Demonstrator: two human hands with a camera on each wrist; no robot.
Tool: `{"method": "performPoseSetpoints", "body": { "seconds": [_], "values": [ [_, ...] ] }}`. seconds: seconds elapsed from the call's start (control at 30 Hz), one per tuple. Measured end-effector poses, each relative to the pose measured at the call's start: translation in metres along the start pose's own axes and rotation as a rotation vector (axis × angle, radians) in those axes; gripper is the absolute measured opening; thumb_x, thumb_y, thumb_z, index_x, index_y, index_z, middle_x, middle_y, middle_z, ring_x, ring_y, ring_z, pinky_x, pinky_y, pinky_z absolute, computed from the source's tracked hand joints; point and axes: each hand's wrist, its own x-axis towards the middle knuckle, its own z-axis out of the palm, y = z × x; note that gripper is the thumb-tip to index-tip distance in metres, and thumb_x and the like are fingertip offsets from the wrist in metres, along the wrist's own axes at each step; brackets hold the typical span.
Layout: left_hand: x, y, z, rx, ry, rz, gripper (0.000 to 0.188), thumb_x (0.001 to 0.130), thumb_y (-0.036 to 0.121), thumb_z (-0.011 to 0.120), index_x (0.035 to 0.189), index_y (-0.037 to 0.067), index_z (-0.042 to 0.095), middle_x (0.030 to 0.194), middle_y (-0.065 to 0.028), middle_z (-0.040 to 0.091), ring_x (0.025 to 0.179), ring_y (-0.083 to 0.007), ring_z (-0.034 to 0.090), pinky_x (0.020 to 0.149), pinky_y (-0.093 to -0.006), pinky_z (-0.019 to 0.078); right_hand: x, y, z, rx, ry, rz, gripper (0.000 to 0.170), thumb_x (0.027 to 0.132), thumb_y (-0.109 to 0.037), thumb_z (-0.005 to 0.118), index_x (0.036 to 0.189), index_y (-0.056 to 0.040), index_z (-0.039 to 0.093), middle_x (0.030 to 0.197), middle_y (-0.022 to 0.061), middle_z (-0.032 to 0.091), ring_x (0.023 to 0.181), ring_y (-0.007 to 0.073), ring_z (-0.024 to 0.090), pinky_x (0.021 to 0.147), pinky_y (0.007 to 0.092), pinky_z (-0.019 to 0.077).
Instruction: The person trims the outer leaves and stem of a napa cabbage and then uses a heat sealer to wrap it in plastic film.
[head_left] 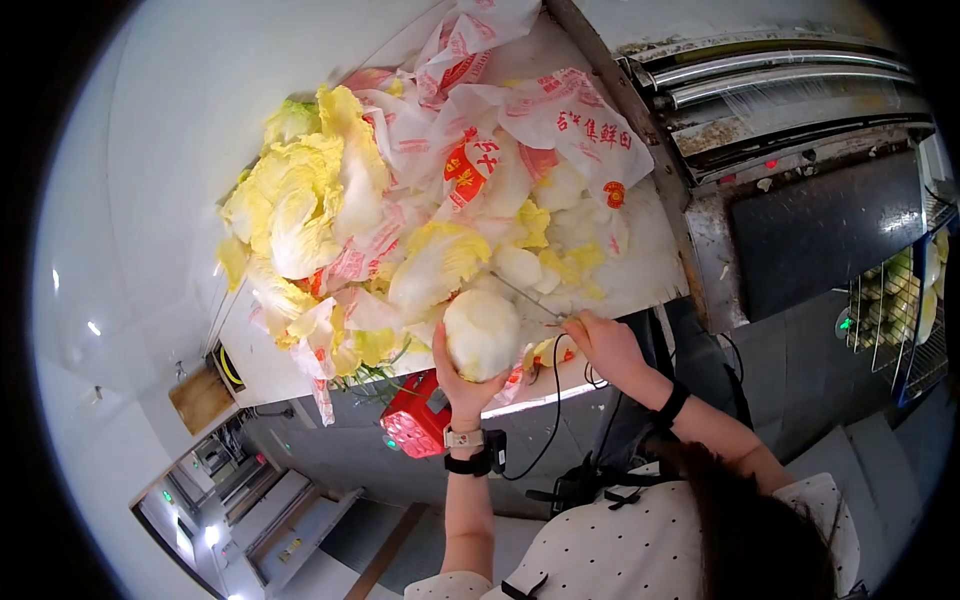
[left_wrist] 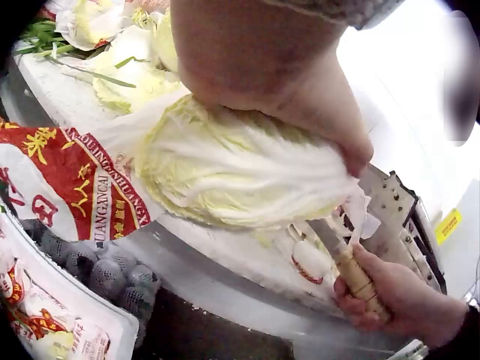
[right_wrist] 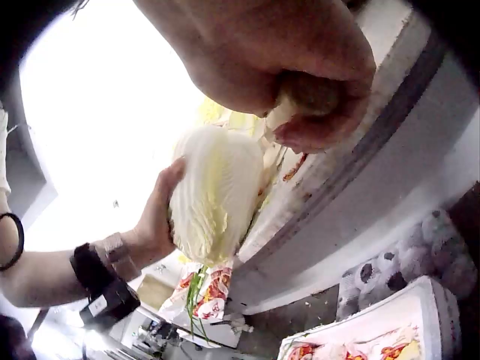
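Left hand (head_left: 463, 393) is wrapped round a cabbage (head_left: 481, 333), holding it up at the near edge of the table (head_left: 655, 250). Right hand (head_left: 610, 350) is clenched on the handle of a knife (head_left: 527, 298). Blade points away from the person, beside the thick white end of the cabbage. Can't tell whether the edge touches it.

My read: trimming at that white end. To do it well: keep left fingers back toward the leafy end, keep the white end turned to the blade, take short controlled strokes, don't let the edge travel toward the holding palm. A heavy round head held in the air could roll, so resting it on the table would be steadier.

Around it: loose leaves (head_left: 440, 262) and printed plastic wrappers (head_left: 465, 175) on the table, a bigger heap of yellow leaves (head_left: 300, 205) farther off. Red object (head_left: 412, 417) lower down, just beyond the left wrist.

View differences: head view gives blade line and table layout, but the right hand hides the handle. Left wrist view shows the tan banded handle and the cabbage's full length. Right wrist view shows the handle's butt in the fist and left fingertips on the cabbage's side; blade not readable there. Both wrist views add a white tub (left_wrist: 129, 324) and netted round things (left_wrist: 105, 270); I can't make those out in the head view.
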Motion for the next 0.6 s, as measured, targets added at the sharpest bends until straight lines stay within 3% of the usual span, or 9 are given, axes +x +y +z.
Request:
{"method": "performPoseSetpoints", "body": {
  "seconds": [0.1, 0.2, 0.3, 0.4, 0.5, 0.6],
  "values": [
    [-0.011, -0.003, 0.002, 0.022, 0.039, 0.069, 0.107, 0.046, 0.023, 0.085, 0.133, 0.000, 0.027, 0.128, -0.0184, 0.042, 0.114, -0.0288, 0.046, 0.094, -0.0404, 0.0403, -0.001, 0.006, -0.002, 0.096, 0.034, -0.041, 0.036, 0.089, -0.038, 0.048, 0.077, -0.0034, 0.052, 0.061, 0.0186, 0.057, 0.059, 0.0376, 0.057, 0.052, 0.0436, 0.0451],
    [-0.025, -0.008, 0.007, 0.038, 0.091, 0.077, 0.109, 0.046, 0.029, 0.086, 0.134, 0.002, 0.027, 0.130, -0.0203, 0.039, 0.116, -0.0332, 0.044, 0.095, -0.0439, 0.0388, -0.003, 0.005, -0.015, 0.145, -0.018, -0.055, 0.034, 0.089, -0.034, 0.049, 0.078, -0.0022, 0.051, 0.062, 0.0188, 0.057, 0.061, 0.0370, 0.057, 0.054, 0.0431, 0.0444],
    [-0.034, -0.016, 0.011, 0.159, 0.124, 0.210, 0.107, 0.048, 0.033, 0.085, 0.134, 0.006, 0.027, 0.131, -0.0230, 0.037, 0.116, -0.0386, 0.043, 0.095, -0.0473, 0.0382, -0.013, 0.003, -0.029, 0.126, 0.064, -0.063, 0.026, 0.088, -0.026, 0.051, 0.085, -0.0012, 0.054, 0.065, 0.0186, 0.057, 0.063, 0.0373, 0.058, 0.056, 0.0426, 0.0452],
    [-0.035, -0.015, 0.015, 0.231, 0.174, 0.307, 0.107, 0.048, 0.036, 0.084, 0.134, 0.008, 0.027, 0.132, -0.0250, 0.036, 0.116, -0.0420, 0.042, 0.094, -0.0493, 0.0381, -0.015, 0.003, -0.035, 0.214, 0.325, -0.153, 0.028, 0.086, -0.019, 0.052, 0.105, 0.0014, 0.053, 0.086, 0.0212, 0.059, 0.079, 0.0367, 0.058, 0.066, 0.0408, 0.0466],
    [-0.034, -0.015, 0.015, 0.236, 0.177, 0.319, 0.107, 0.048, 0.035, 0.085, 0.134, 0.007, 0.027, 0.132, -0.0253, 0.035, 0.117, -0.0416, 0.042, 0.094, -0.0492, 0.0385, 0.008, -0.019, -0.047, 0.055, 0.358, -0.135, 0.044, 0.083, -0.011, 0.052, 0.122, 0.0043, 0.042, 0.115, 0.0238, 0.048, 0.102, 0.0372, 0.051, 0.080, 0.0403, 0.0455],
    [-0.035, -0.014, 0.014, 0.241, 0.179, 0.316, 0.107, 0.048, 0.035, 0.085, 0.134, 0.007, 0.027, 0.131, -0.0253, 0.035, 0.117, -0.0415, 0.042, 0.094, -0.0496, 0.0388, 0.028, -0.037, -0.045, -0.038, 0.521, -0.243, 0.056, 0.079, -0.005, 0.054, 0.129, 0.0051, 0.033, 0.129, 0.0232, 0.036, 0.117, 0.0372, 0.039, 0.092, 0.0398, 0.0397]
  ]
}}
